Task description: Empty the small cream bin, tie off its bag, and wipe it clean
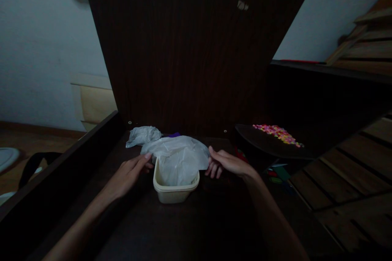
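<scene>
A cream-coloured plastic container (pixel 175 195) stands on the dark wooden surface in front of me. A thin whitish plastic bag (pixel 180 159) lies partly inside it and spreads over its far rim. On the left, my left hand (pixel 131 171) pinches the bag's edge between thumb and fingers. My right hand (pixel 222 163) grips the opposite edge of the bag, thumb on top and fingers curled below. The bottom of the container is hidden under the bag.
Behind the container lies another crumpled plastic bag (pixel 143 135), with a small purple thing (pixel 174 134) beside it. A corner shelf (pixel 254 140) at right carries a heap of small colourful pieces (pixel 278 133). A tall dark panel (pixel 190 57) rises at the back; a raised edge (pixel 76 157) borders the left.
</scene>
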Available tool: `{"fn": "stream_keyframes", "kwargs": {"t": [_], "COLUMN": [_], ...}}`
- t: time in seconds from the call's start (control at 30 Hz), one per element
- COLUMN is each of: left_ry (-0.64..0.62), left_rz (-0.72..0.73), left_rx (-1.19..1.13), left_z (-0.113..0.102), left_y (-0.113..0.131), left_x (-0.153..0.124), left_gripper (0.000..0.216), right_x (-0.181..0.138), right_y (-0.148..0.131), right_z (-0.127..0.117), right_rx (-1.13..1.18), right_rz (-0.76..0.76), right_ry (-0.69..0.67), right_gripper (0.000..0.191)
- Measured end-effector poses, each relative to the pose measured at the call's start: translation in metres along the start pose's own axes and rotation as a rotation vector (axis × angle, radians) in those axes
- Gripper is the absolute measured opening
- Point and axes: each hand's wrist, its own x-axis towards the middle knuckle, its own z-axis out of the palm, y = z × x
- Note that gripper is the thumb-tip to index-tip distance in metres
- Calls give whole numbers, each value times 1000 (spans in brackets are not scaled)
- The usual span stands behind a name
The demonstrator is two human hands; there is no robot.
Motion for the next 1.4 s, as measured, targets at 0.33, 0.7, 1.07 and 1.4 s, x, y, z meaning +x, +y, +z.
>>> {"fn": "stream_keyframes", "kwargs": {"t": [0.33,0.7,1.07,1.4], "left_ry": [139,401,700,659], "left_rz": [287,733,726,233], "left_rx": [-54,4,106,-502], "left_z": [0,-5,-33,-63], "left_y": [26,93,146,101], "left_x": [43,67,55,93], "left_gripper": [70,51,27,11], "right_x": [47,46,57,69], "right_y": [17,-70,-101,-58], "right_z": [20,23,20,-30], "right_rx": [552,510,359,637], "right_rz": [-342,-742,-905,-529], "right_ry": [165,318,572,674], "right_gripper": [66,56,40,23]}}
